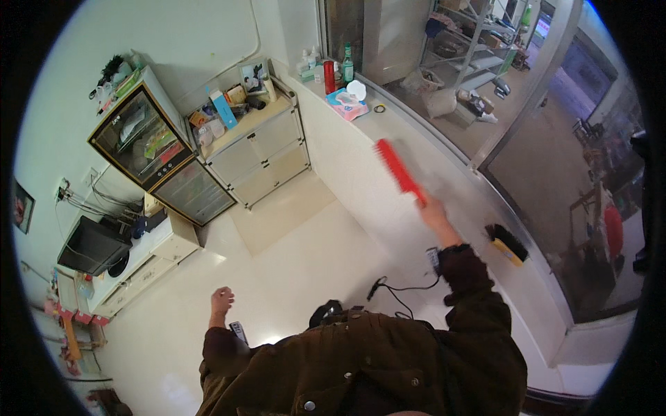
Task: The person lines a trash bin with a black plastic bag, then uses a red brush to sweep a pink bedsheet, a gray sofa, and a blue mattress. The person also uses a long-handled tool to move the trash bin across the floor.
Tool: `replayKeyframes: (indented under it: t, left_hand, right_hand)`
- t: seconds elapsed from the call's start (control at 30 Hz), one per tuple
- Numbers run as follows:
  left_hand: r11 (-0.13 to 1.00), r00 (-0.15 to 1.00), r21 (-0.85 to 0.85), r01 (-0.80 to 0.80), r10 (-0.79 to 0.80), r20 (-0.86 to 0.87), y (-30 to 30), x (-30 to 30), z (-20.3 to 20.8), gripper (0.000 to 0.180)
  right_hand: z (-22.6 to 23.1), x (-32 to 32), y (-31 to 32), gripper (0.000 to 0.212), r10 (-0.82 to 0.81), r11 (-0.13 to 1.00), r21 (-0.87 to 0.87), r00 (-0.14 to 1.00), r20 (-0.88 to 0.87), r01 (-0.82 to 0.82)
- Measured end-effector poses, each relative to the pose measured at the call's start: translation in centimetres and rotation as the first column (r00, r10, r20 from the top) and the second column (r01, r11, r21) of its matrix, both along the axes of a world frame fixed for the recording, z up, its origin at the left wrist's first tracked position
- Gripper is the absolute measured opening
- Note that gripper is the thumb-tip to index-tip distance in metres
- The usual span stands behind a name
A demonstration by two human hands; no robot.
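My right hand point(435, 216) is closed round the handle of a red comb point(397, 170), held out over the white window ledge point(409, 135) with its toothed edge facing left. Further down the same ledge lies a brush point(510, 244) with black bristles and a yellow back, to the right of my right wrist. Low on the left, my left hand point(222, 302) hangs over the pale floor, fingers loosely curled and nothing visible in them. It touches no other object.
Wet wipes point(347, 104), a red can point(329, 78) and a green bottle point(347, 64) stand at the ledge's far end. Glass panes point(479, 139) run along the right. A cluttered low cabinet point(253, 156), a glass-door cabinet point(163, 149) and a monitor point(94, 244) line the left.
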State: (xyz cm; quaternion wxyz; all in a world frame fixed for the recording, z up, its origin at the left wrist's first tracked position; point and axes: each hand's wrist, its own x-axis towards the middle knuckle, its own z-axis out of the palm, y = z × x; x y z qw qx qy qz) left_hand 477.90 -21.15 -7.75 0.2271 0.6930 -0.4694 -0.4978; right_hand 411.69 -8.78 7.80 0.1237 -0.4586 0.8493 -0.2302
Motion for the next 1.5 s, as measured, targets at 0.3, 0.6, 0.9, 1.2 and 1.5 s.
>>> replayKeyframes:
  t: [0.3, 0.6, 0.9, 1.2, 1.5]
  left_hand:
    - [0.956, 0.982, 0.229, -0.183, 0.167, 0.087, 7.6, 1.6, 1.8, 0.030]
    - [0.954, 0.993, 0.299, -0.036, 0.001, 0.114, 13.0, -9.3, 2.4, 0.037]
    - [0.970, 0.979, 0.215, 0.113, -0.145, 0.139, 6.3, -17.0, 3.1, 0.033]
    - [0.887, 0.917, 0.241, 0.394, -0.397, -0.040, 2.0, -17.4, 1.6, 0.036]
    - [0.770, 0.624, 0.278, 0.574, -0.632, 0.460, 2.3, -19.5, 2.4, 0.038]
  right_hand:
    - [-7.3, -11.2, -8.9, 0.047, -0.146, 0.957, 0.178, 0.913, -0.382, 0.227]
    - [-4.3, 0.8, -13.0, 0.050, 0.582, 0.795, 0.110, 0.801, 0.143, -0.597]
    - [-4.1, -11.8, -6.2, 0.036, -0.074, 0.997, -0.037, 0.931, -0.357, 0.065]
    - [-4.1, -8.1, -3.9, 0.048, 0.380, 0.923, -0.073, 0.925, 0.015, -0.378]
    - [-3.2, -8.1, 1.2, 0.051, 0.619, 0.699, 0.194, 0.718, 0.320, -0.689]
